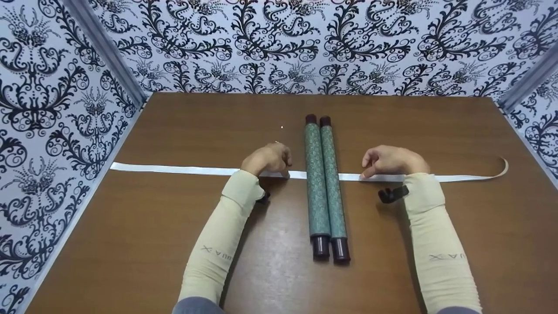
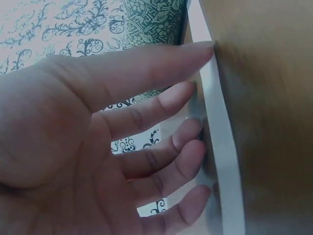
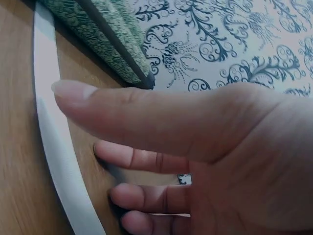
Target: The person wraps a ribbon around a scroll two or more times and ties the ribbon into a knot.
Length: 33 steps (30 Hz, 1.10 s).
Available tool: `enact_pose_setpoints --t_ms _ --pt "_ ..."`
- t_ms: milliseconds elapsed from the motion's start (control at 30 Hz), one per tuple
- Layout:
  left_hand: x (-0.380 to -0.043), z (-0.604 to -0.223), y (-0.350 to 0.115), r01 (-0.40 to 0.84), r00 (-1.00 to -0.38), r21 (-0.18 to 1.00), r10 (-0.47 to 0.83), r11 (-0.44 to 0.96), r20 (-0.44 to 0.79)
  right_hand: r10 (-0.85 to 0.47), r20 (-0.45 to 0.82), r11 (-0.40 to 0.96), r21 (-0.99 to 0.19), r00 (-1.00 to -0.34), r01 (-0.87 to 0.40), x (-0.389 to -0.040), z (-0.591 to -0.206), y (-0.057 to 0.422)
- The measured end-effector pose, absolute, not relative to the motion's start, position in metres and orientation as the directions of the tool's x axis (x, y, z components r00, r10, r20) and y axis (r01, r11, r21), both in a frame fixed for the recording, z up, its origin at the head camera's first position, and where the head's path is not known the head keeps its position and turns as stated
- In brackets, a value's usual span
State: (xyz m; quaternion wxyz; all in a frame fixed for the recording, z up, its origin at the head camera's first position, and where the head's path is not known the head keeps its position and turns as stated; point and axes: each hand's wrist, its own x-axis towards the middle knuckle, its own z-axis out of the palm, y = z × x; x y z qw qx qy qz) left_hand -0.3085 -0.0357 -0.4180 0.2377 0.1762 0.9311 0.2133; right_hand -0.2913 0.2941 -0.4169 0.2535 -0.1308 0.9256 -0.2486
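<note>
Two green patterned rolls (image 1: 317,183) with dark end caps, like a rolled scroll, lie side by side on the table. A long white ribbon (image 1: 174,169) crosses the table and runs beneath them. My left hand (image 1: 268,158) is over the ribbon left of the rolls, its thumb tip (image 2: 203,51) right at the ribbon's edge and its fingers loosely bent. On the other side, my right hand (image 1: 390,159) hovers with loosely bent fingers, its thumb tip (image 3: 73,93) overlapping the ribbon in the right wrist view. Neither hand grips the ribbon.
The brown wooden table (image 1: 152,240) is bounded at the back and sides by panels (image 1: 279,48) with black scroll patterns. At the far right the ribbon's end curls upward. Black wrist straps (image 1: 392,194) stick out beside the cream sleeves (image 1: 440,244).
</note>
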Motion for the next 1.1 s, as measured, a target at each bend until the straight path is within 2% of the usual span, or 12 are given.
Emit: enact_pose_setpoints --t_ms 200,533,867,1100 --pt "-0.308 -0.421 -0.032 0.287 -0.838 0.441 0.446 0.851 -0.315 -0.325 -0.438 0.887 -0.449 -0.838 -0.109 -0.286 -0.414 0.283" --pt "-0.309 -0.421 -0.035 0.329 -0.824 0.418 0.474 0.847 -0.311 -0.367 -0.450 0.881 -0.451 -0.814 -0.147 -0.286 -0.411 0.270" --pt "-0.311 -0.419 -0.040 0.319 -0.796 0.491 0.511 0.810 -0.324 -0.398 -0.464 0.876 -0.447 -0.792 -0.178 -0.287 -0.409 0.274" --pt "-0.309 -0.416 -0.042 0.304 -0.782 0.543 0.531 0.783 -0.327 -0.480 -0.386 0.815 -0.528 -0.788 -0.238 -0.286 -0.406 0.277"
